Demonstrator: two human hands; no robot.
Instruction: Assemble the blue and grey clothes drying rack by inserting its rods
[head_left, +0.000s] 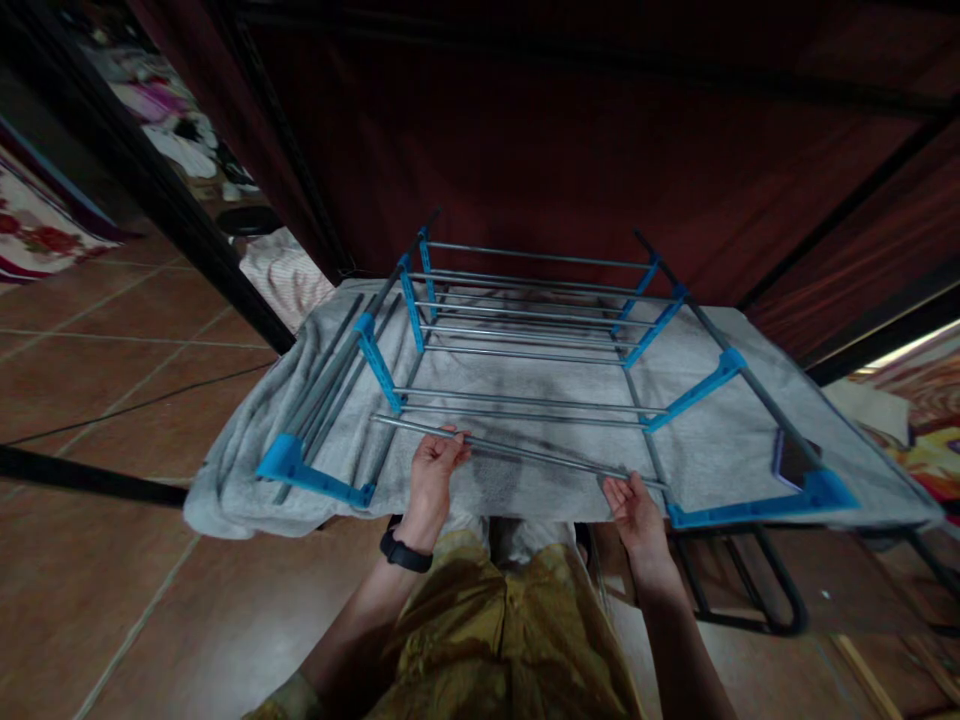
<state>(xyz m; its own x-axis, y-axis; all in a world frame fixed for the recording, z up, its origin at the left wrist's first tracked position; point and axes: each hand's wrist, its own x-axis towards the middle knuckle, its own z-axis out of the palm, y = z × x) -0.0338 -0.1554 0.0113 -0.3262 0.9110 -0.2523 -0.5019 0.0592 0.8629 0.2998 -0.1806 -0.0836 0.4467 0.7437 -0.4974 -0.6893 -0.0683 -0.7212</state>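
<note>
A rack of grey metal rods and blue plastic connectors (379, 372) lies on a grey towel (225, 480) in front of me. My left hand (433, 470) is closed round a loose metal rod (525, 452) near its left part. My right hand (634, 500) pinches the same rod near its right end. The rod runs slightly downhill from left to right, just in front of the rack's nearest crossbars (517, 402). A black band sits on my left wrist (405, 552).
Several spare rods (330, 385) lie on the towel left of the rack. A dark phone-like slab (795, 460) rests at the right. A dark red curtain (570, 140) hangs behind. Brown floor tiles (97, 400) spread to the left; a black tubular frame (772, 590) sits lower right.
</note>
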